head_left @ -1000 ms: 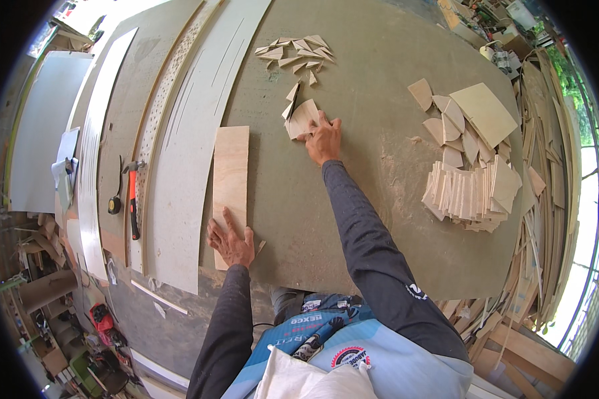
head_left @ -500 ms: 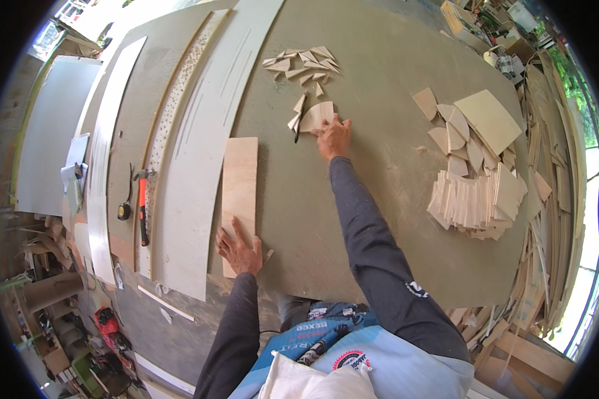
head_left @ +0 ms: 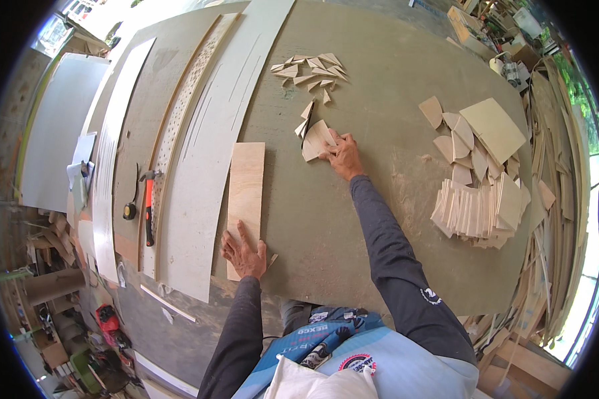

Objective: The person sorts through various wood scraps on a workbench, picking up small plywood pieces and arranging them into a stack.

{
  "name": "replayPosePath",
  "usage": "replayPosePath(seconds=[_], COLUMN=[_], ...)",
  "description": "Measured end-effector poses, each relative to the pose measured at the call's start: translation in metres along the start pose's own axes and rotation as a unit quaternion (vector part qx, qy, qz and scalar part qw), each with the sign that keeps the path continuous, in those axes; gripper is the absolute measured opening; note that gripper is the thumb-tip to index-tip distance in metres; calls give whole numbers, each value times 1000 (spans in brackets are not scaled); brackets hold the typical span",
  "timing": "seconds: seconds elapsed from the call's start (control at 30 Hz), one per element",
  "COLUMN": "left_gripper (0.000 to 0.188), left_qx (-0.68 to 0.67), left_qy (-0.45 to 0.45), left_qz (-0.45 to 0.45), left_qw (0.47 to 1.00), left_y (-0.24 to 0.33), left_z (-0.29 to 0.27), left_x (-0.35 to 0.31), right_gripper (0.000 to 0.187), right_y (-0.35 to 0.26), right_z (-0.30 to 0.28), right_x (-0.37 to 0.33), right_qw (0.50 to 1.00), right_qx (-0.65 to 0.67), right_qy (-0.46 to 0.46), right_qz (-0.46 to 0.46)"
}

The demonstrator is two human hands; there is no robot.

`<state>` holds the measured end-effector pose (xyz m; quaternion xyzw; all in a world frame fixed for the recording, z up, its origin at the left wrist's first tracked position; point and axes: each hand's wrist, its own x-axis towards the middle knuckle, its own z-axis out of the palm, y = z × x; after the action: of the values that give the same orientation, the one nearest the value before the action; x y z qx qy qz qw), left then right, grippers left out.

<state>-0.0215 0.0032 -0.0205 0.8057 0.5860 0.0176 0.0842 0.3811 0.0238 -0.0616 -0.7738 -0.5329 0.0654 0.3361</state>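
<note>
On a dusty grey-brown desk (head_left: 359, 233), a pale rectangular plywood board (head_left: 247, 179) is covered near its close end by the left hand (head_left: 245, 255), its grip wide, fingers spread. To the right of the board's far end, a small fan-shaped pale plywood piece (head_left: 317, 140) is held at its edge by the right hand (head_left: 344, 156), its grip narrow. Beyond the board's far end, toward the right, small triangular wood offcuts (head_left: 319, 68) are scattered. Well right of the board, thin curved-edged plywood pieces (head_left: 472, 209) are stacked in a row; left of the board, an orange-and-black-handled hammer (head_left: 149, 206) is seen.
</note>
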Motion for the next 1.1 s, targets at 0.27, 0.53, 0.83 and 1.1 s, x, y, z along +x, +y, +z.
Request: replayPosePath(seconds=[0.27, 0.53, 0.83, 1.1], left_gripper=[92, 92, 92, 93], left_qx=[2, -8, -7, -7], left_qy=[17, 12, 10, -1], left_qz=[1, 1, 2, -6], left_qw=[1000, 1000, 1000, 1000], left_y=[-1, 1, 1, 2], left_z=[0, -2, -1, -4], left_x=[-1, -2, -2, 0], right_gripper=[40, 37, 37, 37], right_y=[-12, -8, -3, -12], right_z=[-9, -1, -1, 9], right_x=[2, -3, 4, -1], right_qw=[999, 999, 1000, 997], right_qx=[-16, -29, -17, -50], right_qy=[-28, 4, -12, 7], right_qz=[16, 17, 19, 51])
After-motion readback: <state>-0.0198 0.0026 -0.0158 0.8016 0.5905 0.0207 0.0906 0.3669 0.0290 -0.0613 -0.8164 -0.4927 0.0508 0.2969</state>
